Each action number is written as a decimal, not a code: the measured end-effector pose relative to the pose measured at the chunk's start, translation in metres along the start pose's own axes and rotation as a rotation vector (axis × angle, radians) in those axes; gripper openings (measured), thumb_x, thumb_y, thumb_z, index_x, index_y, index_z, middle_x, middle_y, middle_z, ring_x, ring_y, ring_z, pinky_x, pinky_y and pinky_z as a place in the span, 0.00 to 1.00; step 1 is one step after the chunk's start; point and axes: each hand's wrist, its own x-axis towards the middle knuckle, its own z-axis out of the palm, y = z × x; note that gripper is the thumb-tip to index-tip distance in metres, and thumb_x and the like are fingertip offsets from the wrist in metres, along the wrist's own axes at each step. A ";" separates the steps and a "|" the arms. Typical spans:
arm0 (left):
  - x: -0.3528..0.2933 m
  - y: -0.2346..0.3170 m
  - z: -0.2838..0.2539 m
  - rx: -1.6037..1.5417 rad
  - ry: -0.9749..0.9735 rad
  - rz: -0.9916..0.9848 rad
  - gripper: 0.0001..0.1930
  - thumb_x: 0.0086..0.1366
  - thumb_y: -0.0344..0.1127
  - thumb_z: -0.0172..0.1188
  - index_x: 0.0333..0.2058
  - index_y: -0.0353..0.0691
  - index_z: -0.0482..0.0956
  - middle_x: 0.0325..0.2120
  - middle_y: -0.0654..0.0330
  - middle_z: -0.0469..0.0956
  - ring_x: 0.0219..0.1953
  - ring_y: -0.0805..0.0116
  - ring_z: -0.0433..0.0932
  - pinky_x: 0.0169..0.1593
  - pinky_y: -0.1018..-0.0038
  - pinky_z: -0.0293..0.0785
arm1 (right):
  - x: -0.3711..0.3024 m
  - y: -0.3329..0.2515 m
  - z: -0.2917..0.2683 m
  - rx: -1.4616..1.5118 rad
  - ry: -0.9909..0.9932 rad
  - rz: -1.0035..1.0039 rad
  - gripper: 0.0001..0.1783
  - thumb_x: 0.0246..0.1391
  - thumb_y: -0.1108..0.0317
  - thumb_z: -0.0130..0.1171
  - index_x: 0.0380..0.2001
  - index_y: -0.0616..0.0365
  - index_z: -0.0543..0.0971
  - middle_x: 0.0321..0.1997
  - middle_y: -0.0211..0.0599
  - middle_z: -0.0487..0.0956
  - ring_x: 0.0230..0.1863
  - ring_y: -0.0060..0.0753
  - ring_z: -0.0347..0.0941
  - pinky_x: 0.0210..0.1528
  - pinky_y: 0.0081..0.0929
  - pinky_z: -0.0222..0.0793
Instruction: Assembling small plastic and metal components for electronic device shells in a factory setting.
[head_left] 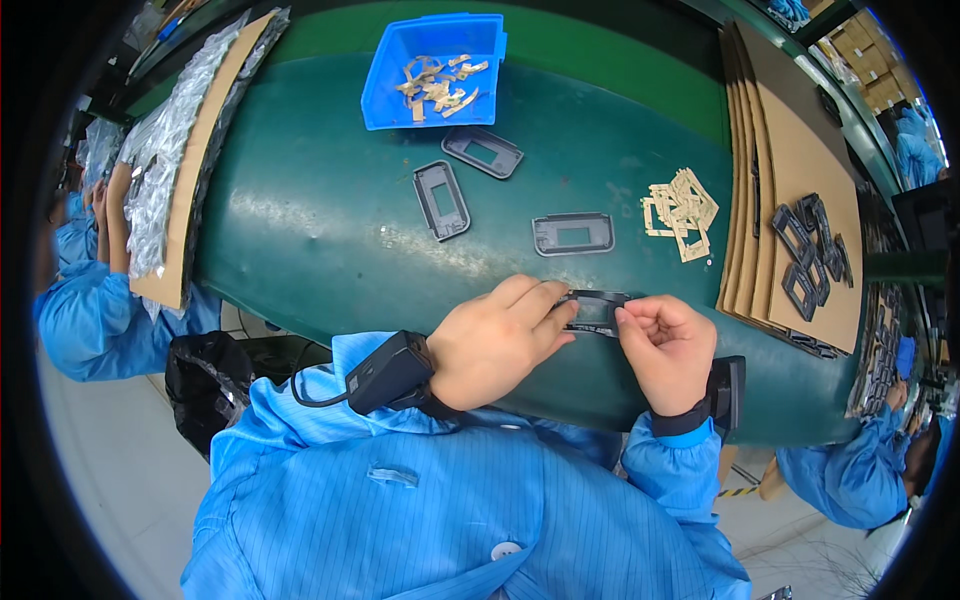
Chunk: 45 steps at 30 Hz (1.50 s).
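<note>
A small black rectangular plastic frame (pixel 597 327) with a window in its middle lies between my hands, close to the table's near edge. My left hand (pixel 490 345) has its fingertips closed on the frame's left end, covering that part. At the right end my right hand (pixel 668 345) pinches the frame between thumb and bent fingers. Just beyond it rests a grey plastic housing (pixel 543 236) with a rectangular opening. Two similar housings, one upright-turned (pixel 428 203) and one slanted (pixel 462 148), lie farther off to the left.
A blue bin (pixel 377 95) holding tan scraps stands at the far side of the green table (pixel 300 200). Tan die-cut pieces (pixel 685 205) are piled at right, beside stacked cardboard sheets (pixel 790 120) bearing black frames (pixel 800 290). Bubble-wrapped cardboard (pixel 205 150) borders the left. Co-workers sit on both sides.
</note>
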 end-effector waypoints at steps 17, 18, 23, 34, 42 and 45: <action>0.002 -0.016 -0.005 -0.156 0.011 0.127 0.15 0.54 0.32 0.73 0.42 0.42 0.87 0.43 0.60 0.82 0.41 0.61 0.81 0.40 0.69 0.82 | 0.000 0.001 0.002 -0.018 0.006 -0.026 0.04 0.53 0.80 0.69 0.33 0.66 0.84 0.27 0.30 0.83 0.27 0.12 0.77 0.29 0.13 0.73; 0.003 -0.016 -0.004 -0.157 0.007 0.127 0.15 0.54 0.32 0.73 0.42 0.42 0.87 0.43 0.60 0.82 0.41 0.61 0.81 0.40 0.69 0.82 | 0.001 0.002 0.001 -0.015 0.007 -0.029 0.04 0.53 0.80 0.69 0.33 0.66 0.84 0.27 0.31 0.83 0.27 0.12 0.77 0.29 0.13 0.73; 0.007 -0.018 -0.005 -0.217 -0.028 0.098 0.12 0.53 0.30 0.72 0.39 0.41 0.87 0.39 0.62 0.82 0.42 0.62 0.80 0.41 0.69 0.81 | 0.000 0.004 0.002 -0.016 0.015 -0.044 0.04 0.53 0.80 0.70 0.33 0.66 0.84 0.27 0.31 0.83 0.27 0.12 0.77 0.29 0.13 0.72; 0.005 -0.028 -0.016 -0.293 -0.112 0.181 0.09 0.53 0.30 0.72 0.35 0.40 0.87 0.36 0.62 0.81 0.41 0.63 0.80 0.40 0.68 0.80 | -0.012 -0.008 0.018 -0.436 0.113 -0.319 0.09 0.46 0.73 0.73 0.28 0.60 0.81 0.23 0.37 0.76 0.20 0.32 0.73 0.23 0.27 0.68; -0.015 -0.031 -0.025 -0.389 -0.070 0.100 0.11 0.52 0.28 0.73 0.35 0.39 0.86 0.38 0.61 0.82 0.41 0.60 0.80 0.42 0.67 0.80 | -0.019 -0.022 -0.002 -0.505 -0.126 -0.543 0.30 0.35 0.70 0.78 0.47 0.59 0.82 0.47 0.41 0.81 0.49 0.49 0.75 0.51 0.40 0.72; -0.014 -0.030 -0.024 -0.381 -0.072 0.095 0.11 0.52 0.27 0.73 0.36 0.40 0.86 0.38 0.61 0.82 0.41 0.60 0.80 0.42 0.67 0.80 | -0.016 -0.018 0.003 -0.535 -0.176 -0.592 0.31 0.36 0.71 0.78 0.48 0.60 0.81 0.49 0.43 0.82 0.49 0.50 0.75 0.51 0.41 0.73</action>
